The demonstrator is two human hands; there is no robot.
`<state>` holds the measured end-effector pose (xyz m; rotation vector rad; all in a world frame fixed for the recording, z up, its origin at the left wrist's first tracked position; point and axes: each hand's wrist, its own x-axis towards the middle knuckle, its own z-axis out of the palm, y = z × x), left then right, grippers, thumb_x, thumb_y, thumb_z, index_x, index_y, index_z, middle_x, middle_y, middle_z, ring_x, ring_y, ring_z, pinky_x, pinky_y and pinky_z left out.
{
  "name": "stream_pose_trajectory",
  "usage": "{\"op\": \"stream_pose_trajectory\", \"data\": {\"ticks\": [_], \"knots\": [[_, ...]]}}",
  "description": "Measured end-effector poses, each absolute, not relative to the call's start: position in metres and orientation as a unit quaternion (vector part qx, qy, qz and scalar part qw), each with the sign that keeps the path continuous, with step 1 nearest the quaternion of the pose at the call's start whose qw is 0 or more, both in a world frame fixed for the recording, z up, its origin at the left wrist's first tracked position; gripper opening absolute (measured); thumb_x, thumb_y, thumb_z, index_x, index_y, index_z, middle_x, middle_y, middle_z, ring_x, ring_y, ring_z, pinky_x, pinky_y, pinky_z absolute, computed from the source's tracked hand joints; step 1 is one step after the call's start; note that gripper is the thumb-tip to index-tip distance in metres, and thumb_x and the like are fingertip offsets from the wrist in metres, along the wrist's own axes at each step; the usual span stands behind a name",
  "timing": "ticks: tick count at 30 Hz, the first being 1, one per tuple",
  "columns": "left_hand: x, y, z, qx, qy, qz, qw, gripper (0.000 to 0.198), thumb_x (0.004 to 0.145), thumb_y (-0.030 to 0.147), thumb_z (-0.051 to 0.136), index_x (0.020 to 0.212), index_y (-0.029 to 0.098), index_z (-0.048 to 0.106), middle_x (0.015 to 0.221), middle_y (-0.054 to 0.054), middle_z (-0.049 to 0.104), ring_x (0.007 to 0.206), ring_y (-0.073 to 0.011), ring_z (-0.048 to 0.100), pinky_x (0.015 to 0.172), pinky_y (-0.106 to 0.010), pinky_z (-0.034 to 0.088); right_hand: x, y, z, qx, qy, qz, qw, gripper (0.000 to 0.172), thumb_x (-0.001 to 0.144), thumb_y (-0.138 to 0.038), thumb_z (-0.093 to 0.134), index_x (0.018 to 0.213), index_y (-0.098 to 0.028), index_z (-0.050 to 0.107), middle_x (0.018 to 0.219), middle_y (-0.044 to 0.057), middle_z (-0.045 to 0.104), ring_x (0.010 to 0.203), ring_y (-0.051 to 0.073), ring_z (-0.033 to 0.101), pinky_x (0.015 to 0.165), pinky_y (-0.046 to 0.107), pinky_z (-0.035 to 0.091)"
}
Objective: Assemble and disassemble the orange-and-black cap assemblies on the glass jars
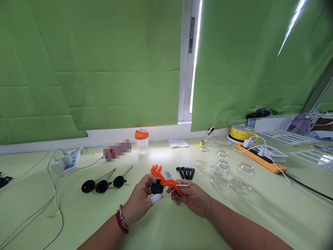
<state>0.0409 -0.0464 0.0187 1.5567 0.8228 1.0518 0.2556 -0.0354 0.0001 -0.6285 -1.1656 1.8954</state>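
Observation:
My left hand point(142, 196) pinches a round black lid point(157, 187) between thumb and fingers; the thumb wears a white wrap. In my right hand point(194, 198) is an orange plastic handle point(170, 182), its left end against the lid. A thin silver rod point(183, 185) also sticks out at the right fingers; whether it joins the handle I cannot tell. Just behind the hands lie more orange handles point(156, 171), some metal rods point(169, 175) and several short black tubes point(186, 172). To the left rest three black lids point(88, 186) with long thin rods attached.
Several clear glass jars point(222, 173) stand at right, near an orange power strip point(260, 159) and a yellow round tin point(241, 132). An orange-lidded cup point(142, 140) and white paper point(178, 143) sit at the back. White cables point(53, 180) trail across the left side.

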Motion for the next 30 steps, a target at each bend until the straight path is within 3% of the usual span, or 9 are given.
{"op": "stream_pose_trajectory", "data": {"ticks": [4, 9, 13, 17, 20, 25, 30], "knots": [[0.043, -0.048, 0.018, 0.652, 0.333, 0.440, 0.520, 0.033, 0.070, 0.020, 0.069, 0.092, 0.021, 0.044, 0.108, -0.007, 0.056, 0.096, -0.0183, 0.056, 0.081, -0.032, 0.045, 0.255, -0.035, -0.002, -0.252, -0.474, 0.751, 0.384, 0.024, 0.077, -0.033, 0.063, 0.089, -0.013, 0.065, 0.093, 0.011, 0.063, 0.069, 0.014, 0.056, 0.057, 0.026, 0.038], [0.047, -0.048, 0.019, 0.613, 0.337, 0.444, 0.560, 0.059, 0.063, 0.020, 0.075, 0.113, 0.025, 0.045, 0.118, -0.008, 0.051, 0.096, -0.0203, 0.057, 0.081, -0.034, 0.046, 0.255, -0.035, -0.002, -0.258, -0.485, 0.742, 0.384, 0.027, 0.079, -0.038, 0.060, 0.086, -0.012, 0.065, 0.088, 0.010, 0.063, 0.066, 0.013, 0.055, 0.056, 0.026, 0.037], [0.046, -0.049, 0.023, 0.620, 0.323, 0.403, 0.590, 0.045, 0.065, 0.022, 0.074, 0.105, 0.020, 0.055, 0.108, -0.008, 0.057, 0.098, -0.0240, 0.057, 0.078, -0.034, 0.046, 0.256, -0.035, 0.001, -0.259, -0.499, 0.734, 0.382, 0.028, 0.079, -0.039, 0.060, 0.085, -0.012, 0.067, 0.085, 0.009, 0.063, 0.066, 0.012, 0.054, 0.056, 0.025, 0.037], [0.045, -0.052, 0.029, 0.634, 0.282, 0.391, 0.605, 0.041, 0.069, 0.021, 0.070, 0.105, 0.021, 0.052, 0.107, -0.008, 0.058, 0.100, -0.0240, 0.057, 0.085, -0.037, 0.042, 0.256, -0.038, 0.006, -0.265, -0.513, 0.728, 0.370, 0.030, 0.079, -0.041, 0.059, 0.085, -0.013, 0.067, 0.081, 0.008, 0.063, 0.065, 0.012, 0.054, 0.058, 0.026, 0.037], [0.045, -0.056, 0.033, 0.638, 0.256, 0.376, 0.621, 0.039, 0.070, 0.021, 0.069, 0.104, 0.023, 0.048, 0.101, -0.006, 0.059, 0.097, -0.0221, 0.057, 0.087, -0.038, 0.040, 0.256, -0.039, 0.006, -0.262, -0.513, 0.728, 0.373, 0.030, 0.076, -0.042, 0.062, 0.081, -0.013, 0.066, 0.080, 0.007, 0.064, 0.064, 0.012, 0.054, 0.059, 0.026, 0.037], [0.046, -0.059, 0.037, 0.634, 0.268, 0.361, 0.629, 0.038, 0.071, 0.019, 0.068, 0.101, 0.024, 0.045, 0.086, 0.001, 0.052, 0.078, -0.0128, 0.052, 0.071, -0.026, 0.040, 0.258, -0.040, 0.007, -0.259, -0.516, 0.723, 0.379, 0.030, 0.078, -0.042, 0.060, 0.082, -0.012, 0.066, 0.081, 0.008, 0.064, 0.066, 0.012, 0.054, 0.063, 0.028, 0.036], [0.048, -0.063, 0.036, 0.643, 0.264, 0.355, 0.625, 0.039, 0.069, 0.019, 0.068, 0.100, 0.023, 0.045, 0.082, 0.003, 0.045, 0.071, -0.0090, 0.044, 0.063, -0.020, 0.036, 0.256, -0.041, 0.005, -0.246, -0.549, 0.707, 0.372, 0.027, 0.077, -0.039, 0.063, 0.078, -0.012, 0.064, 0.072, 0.004, 0.060, 0.065, 0.011, 0.051, 0.063, 0.026, 0.035]]}}
